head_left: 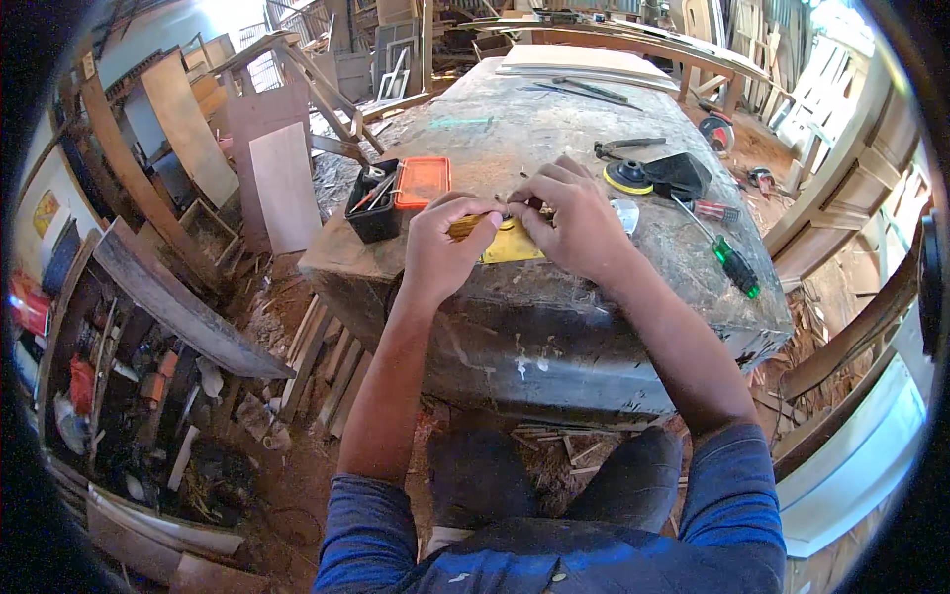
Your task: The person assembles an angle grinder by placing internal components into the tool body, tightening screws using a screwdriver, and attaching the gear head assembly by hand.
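Observation:
My left hand (443, 241) is closed around a yellow-brown piece with a rounded shape (463, 228), near the front edge of the worn workbench (475, 148). My right hand (572, 220) meets it from the right, fingers bent and pinched together at the piece's end; what they hold is too small to make out. Under both hands lies a flat yellow sheet or plate (515, 247), partly hidden by the fingers. A small clear packet (625, 214) sits just right of my right hand.
Left of my hands stands a black toolbox (374, 223) with an orange lid (424, 181). To the right lie a yellow-edged disc pad (627, 177), pincers (629, 148), a green-handled screwdriver (734, 265) and a red-handled tool (714, 211). Boards (592, 63) rest at the far end.

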`<state>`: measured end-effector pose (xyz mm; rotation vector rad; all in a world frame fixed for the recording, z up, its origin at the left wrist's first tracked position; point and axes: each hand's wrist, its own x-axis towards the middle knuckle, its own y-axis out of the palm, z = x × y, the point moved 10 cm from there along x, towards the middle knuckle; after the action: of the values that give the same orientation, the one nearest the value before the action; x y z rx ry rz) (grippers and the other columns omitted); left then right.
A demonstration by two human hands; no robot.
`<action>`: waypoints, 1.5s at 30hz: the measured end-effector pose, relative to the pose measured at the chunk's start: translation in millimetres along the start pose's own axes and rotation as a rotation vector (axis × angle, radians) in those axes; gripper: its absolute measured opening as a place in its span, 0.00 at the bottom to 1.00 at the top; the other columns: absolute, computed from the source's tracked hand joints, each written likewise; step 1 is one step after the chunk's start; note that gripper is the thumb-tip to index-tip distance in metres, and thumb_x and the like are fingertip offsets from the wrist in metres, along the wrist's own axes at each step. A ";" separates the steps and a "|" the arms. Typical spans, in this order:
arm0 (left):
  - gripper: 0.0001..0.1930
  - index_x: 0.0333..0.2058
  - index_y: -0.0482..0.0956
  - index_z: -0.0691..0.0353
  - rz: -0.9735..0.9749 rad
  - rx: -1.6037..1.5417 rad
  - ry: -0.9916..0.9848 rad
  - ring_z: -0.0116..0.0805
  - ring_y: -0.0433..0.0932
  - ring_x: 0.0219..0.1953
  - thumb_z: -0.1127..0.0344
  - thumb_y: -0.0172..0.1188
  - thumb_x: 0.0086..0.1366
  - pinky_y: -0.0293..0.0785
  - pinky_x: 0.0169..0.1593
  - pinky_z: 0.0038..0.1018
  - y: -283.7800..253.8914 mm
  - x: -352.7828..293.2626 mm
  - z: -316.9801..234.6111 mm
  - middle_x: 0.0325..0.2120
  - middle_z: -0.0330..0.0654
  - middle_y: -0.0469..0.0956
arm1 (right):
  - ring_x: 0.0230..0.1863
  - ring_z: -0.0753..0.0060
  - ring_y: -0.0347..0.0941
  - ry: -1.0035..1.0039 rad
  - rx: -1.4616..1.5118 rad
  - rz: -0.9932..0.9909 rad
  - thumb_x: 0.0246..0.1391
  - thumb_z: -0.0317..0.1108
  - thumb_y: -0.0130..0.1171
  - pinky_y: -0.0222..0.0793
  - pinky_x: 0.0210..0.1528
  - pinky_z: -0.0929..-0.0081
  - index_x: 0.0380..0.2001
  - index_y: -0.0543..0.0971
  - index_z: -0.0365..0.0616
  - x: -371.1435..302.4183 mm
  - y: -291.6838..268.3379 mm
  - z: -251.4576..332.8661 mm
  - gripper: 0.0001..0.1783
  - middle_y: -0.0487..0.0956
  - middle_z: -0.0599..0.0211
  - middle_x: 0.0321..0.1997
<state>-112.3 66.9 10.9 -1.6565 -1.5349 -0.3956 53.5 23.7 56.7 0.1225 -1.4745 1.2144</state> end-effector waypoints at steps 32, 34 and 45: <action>0.07 0.43 0.88 0.66 0.169 -0.066 -0.164 0.21 0.83 0.44 0.68 0.72 0.72 0.80 0.51 0.24 10.0 8.5 11.6 0.40 0.35 0.87 | 0.50 0.55 0.79 -0.054 -0.040 0.002 0.55 0.36 0.71 0.71 0.61 0.53 0.33 0.91 0.45 -3.9 -1.3 3.5 0.08 0.86 0.62 0.37; 0.07 0.43 0.88 0.66 0.172 -0.096 -0.194 0.21 0.83 0.44 0.68 0.72 0.73 0.79 0.51 0.24 10.7 8.6 16.2 0.40 0.34 0.87 | 0.50 0.54 0.79 -0.064 -0.037 -0.012 0.55 0.36 0.70 0.71 0.61 0.53 0.33 0.91 0.45 -4.3 -1.9 3.7 0.08 0.85 0.61 0.38; 0.07 0.43 0.87 0.65 0.208 -0.104 -0.194 0.22 0.83 0.44 0.68 0.72 0.71 0.80 0.52 0.25 13.0 10.8 13.2 0.40 0.35 0.87 | 0.50 0.54 0.78 -0.066 -0.094 0.002 0.57 0.38 0.68 0.70 0.61 0.52 0.33 0.87 0.46 -4.6 2.6 5.5 0.08 0.84 0.61 0.37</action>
<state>-101.8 84.9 6.0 -1.9635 -1.4813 -0.2109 49.6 18.5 52.7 0.0981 -1.5869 1.1504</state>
